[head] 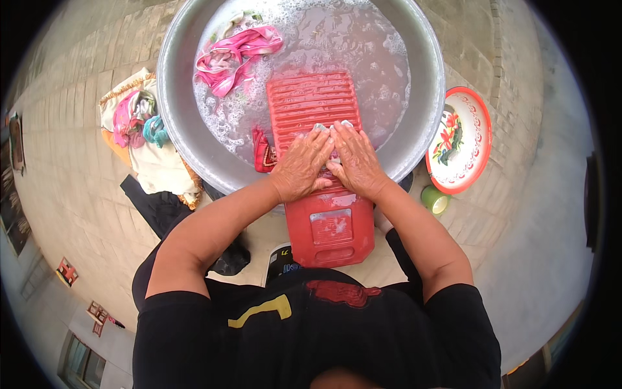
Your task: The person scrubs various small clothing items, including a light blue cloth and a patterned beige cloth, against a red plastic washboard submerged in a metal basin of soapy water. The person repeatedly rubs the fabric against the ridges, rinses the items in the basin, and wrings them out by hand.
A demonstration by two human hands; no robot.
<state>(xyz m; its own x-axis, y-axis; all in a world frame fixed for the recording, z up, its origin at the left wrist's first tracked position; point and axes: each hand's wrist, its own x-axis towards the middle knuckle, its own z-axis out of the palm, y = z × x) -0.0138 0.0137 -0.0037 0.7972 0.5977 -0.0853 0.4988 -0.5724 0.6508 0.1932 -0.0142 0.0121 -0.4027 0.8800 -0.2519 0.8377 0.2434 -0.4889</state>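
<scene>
A red plastic washboard [316, 97] leans in a large round metal basin [425, 97] of soapy water, its lower end towards my body. My left hand [301, 165] and my right hand [354, 158] lie side by side on its ridges, pressing a small wet cloth [334, 156]. Most of that cloth is hidden beneath the hands; pale bits show at the fingertips. Pink and white wet fabric [233, 58] floats at the basin's upper left. A red item with a beaded-looking trim [263, 151] rests beside the washboard's left edge.
Left of the basin, a cream cloth [163, 165] carries pink and teal fabrics [131, 119], with a black garment [155, 206] below. At right are a floral enamel basin with a red rim [483, 141] and a green cup [435, 199]. A black bucket [281, 260] stands under the washboard.
</scene>
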